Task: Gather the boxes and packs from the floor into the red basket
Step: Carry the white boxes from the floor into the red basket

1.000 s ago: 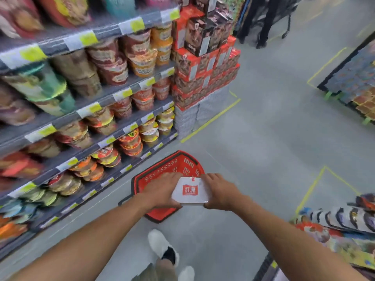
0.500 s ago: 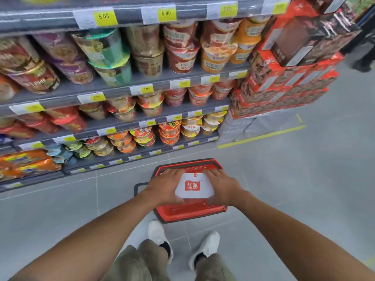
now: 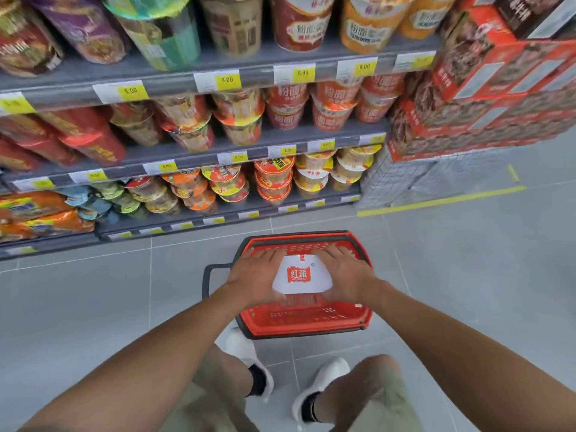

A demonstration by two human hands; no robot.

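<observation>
Low in the frame, bent knees and white shoes (image 3: 246, 353) on the grey floor. Above them, the left hand (image 3: 257, 275) and right hand (image 3: 346, 275) clasp a white pack (image 3: 300, 274) by its sides, over the basket (image 3: 307, 322). It looks light and soft, so side pressure suits it. Behind stand noodle shelves (image 3: 199, 154).

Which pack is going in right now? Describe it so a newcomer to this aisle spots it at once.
Find the red basket on the grey floor before the noodle shelves. Above it, the left hand and right hand hold a white pack between them. It alone is plain white with a red square logo.
</observation>
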